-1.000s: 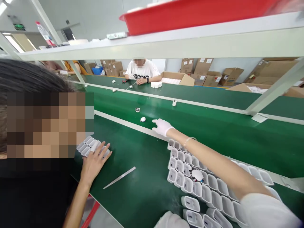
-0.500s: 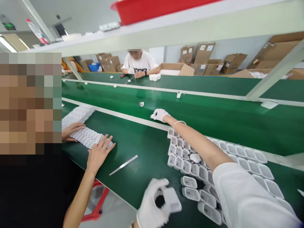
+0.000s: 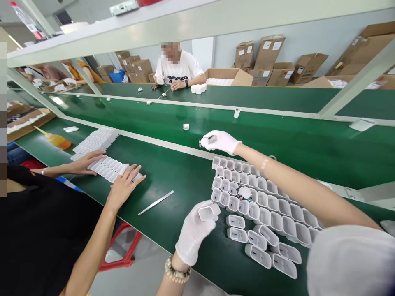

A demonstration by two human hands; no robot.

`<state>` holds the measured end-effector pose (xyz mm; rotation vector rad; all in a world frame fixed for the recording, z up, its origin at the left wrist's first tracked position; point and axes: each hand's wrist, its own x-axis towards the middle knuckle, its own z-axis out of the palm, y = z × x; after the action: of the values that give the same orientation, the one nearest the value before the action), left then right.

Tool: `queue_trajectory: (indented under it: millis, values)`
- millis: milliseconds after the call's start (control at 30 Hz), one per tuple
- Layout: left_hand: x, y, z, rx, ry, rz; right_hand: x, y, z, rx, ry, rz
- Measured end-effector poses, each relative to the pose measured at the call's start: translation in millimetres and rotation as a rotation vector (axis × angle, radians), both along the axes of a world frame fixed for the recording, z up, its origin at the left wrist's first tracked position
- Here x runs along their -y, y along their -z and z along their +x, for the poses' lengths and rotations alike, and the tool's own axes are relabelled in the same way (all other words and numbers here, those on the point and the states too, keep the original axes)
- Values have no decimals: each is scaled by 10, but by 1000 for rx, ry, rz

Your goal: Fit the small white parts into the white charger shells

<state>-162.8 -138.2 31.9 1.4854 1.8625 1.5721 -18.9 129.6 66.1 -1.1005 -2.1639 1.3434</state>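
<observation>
My left hand point(image 3: 196, 230), in a white glove, is closed around a small white plastic housing point(image 3: 206, 213), whose hollow side faces me. Above the green conveyor belt, near its close edge, my gloved right hand point(image 3: 221, 142) pinches a small part point(image 3: 200, 143) with a dark end, too small to name. Rows of open white housings point(image 3: 263, 216) stand below my right forearm, which hides some of them. Several more lie loose point(image 3: 258, 255) in front of the rows. A white round piece with coloured wires point(image 3: 245, 193) rests on top of the rows.
Steel tweezers point(image 3: 156, 202) lie left of my left hand. Beyond them a co-worker's hands point(image 3: 125, 185) touch rows of white housings point(image 3: 108, 167). A small circuit board point(image 3: 186, 127) sits on the belt. A shelf beam point(image 3: 185, 31) crosses overhead; another person point(image 3: 179, 70) works opposite.
The view has shifted. My left hand has turned the housing so its hollow side shows. My right hand keeps its pinch and has shifted slightly to the right.
</observation>
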Motion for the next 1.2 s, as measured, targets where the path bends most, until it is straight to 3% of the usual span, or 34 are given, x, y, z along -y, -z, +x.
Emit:
queue_trajectory:
  millis: [100, 167, 300, 433, 667, 1200]
  values:
    - [78, 182, 733, 13, 53, -29, 399, -228, 546, -63, -47, -18]
    - [98, 243, 963, 12, 62, -25, 752, -316, 928, -120, -29, -6]
    - [28, 236, 1038, -83, 82, 1, 1477, -283, 1435, -103, 91, 16]
    - [-93, 209, 1044, -193, 81, -30, 1907, -134, 1506, -50, 176, 1]
    - [-110, 291, 1078, -323, 69, 51, 2023, -93, 1366, -12, 64, 40]
    - [-147, 224, 1122, -429, 13, -5, 2053, -110, 1295, 137, 123, -68]
